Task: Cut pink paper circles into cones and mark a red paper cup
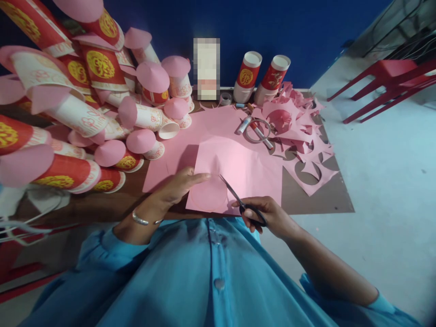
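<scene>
Dark blue wall closes the back of the scene, and below it a brown board (316, 200) lies on a pale floor, with your pink sheet (245, 168) spread across its middle. Far left of that sheet, a heap of red and white paper cups (85, 113) capped with pink cones runs out of the picture, so you cannot see how far it goes.

Just left of the sheet's near corner, your left hand (173, 186) lies flat, its fingers stretched out and close together, the tips pressing on the sheet's left edge. A metal bangle (143, 221) circles that wrist, and the wrist itself drops behind your blue shirt (204, 277).

On the near part of the sheet a faint round outline shows, too dim to trace fully. The scissors (238, 197) lie across the sheet's near edge, blades slightly parted with the tips resting on the paper. Your right hand (269, 215) grips them at the sheet's near right corner, fingers curled shut through the dark handles, which they mostly hide.

Behind the sheet, a blurred upright panel stands against the wall. To the sheet's right rear, two more cups (260, 77) stand upside down, a tape ring (258, 131) and a glue stick (244, 124) lie beside it, and pink offcuts (303, 150) with round holes spread to the right. Red chair legs (384, 86) are cut off at the far right.
</scene>
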Action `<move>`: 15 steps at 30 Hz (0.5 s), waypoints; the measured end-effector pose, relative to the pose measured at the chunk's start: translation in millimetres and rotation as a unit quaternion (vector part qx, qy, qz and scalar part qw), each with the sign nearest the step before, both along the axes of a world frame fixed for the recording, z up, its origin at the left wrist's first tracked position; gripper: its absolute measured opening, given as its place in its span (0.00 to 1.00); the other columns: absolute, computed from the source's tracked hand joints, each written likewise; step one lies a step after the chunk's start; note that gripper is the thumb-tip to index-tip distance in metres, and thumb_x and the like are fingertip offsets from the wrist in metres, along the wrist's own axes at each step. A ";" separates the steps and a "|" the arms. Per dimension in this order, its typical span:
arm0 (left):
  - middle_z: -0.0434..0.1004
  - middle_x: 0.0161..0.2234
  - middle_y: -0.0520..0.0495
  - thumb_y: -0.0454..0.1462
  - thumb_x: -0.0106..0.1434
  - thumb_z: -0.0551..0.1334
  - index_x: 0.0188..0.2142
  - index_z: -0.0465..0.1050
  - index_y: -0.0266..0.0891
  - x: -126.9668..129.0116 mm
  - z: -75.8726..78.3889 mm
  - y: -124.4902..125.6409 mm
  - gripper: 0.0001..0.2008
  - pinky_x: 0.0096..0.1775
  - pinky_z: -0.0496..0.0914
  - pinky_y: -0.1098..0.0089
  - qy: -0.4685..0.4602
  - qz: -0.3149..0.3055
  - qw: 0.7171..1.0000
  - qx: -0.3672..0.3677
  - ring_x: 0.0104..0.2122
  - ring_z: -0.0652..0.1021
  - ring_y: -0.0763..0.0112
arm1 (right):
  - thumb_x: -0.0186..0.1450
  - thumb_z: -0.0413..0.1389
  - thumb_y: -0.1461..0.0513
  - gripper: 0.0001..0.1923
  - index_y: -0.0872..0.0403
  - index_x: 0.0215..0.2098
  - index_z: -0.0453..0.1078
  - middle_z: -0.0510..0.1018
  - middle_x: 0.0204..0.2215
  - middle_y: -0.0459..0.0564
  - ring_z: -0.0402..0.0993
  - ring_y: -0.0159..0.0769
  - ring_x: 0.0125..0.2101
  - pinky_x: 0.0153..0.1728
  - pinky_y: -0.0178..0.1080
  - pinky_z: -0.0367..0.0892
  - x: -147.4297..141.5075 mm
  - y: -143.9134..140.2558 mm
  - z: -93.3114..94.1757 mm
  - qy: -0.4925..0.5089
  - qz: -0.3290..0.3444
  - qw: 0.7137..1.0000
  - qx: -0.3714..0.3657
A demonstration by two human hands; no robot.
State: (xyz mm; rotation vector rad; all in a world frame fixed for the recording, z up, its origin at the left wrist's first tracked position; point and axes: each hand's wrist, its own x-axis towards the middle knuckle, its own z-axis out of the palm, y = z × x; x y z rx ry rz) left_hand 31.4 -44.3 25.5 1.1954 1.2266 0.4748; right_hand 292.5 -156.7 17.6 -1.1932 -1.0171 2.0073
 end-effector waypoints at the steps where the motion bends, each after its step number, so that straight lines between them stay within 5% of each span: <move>1: 0.53 0.21 0.56 0.57 0.52 0.73 0.21 0.56 0.44 0.1 0.5 -0.1 0.30 0.27 0.51 0.67 0.001 -0.006 1.000 -0.002 0.24 0.56 0.74 | 0.65 0.68 0.44 0.31 0.57 0.56 0.81 0.76 0.22 0.45 0.71 0.27 0.19 0.16 0.28 0.61 -0.5 -0.1 0.1 0.001 -0.001 1.000 0.000; 15: 0.58 0.21 0.55 0.55 0.51 0.74 0.21 0.60 0.43 1.6 2.6 -0.5 0.27 0.28 0.55 0.66 -0.005 -0.001 1.000 -0.030 0.24 0.59 0.73 | 0.66 0.68 0.43 0.31 0.57 0.56 0.81 0.77 0.22 0.45 0.71 0.27 0.19 0.16 0.28 0.60 -5.1 -0.2 -5.7 0.005 -0.007 1.000 0.008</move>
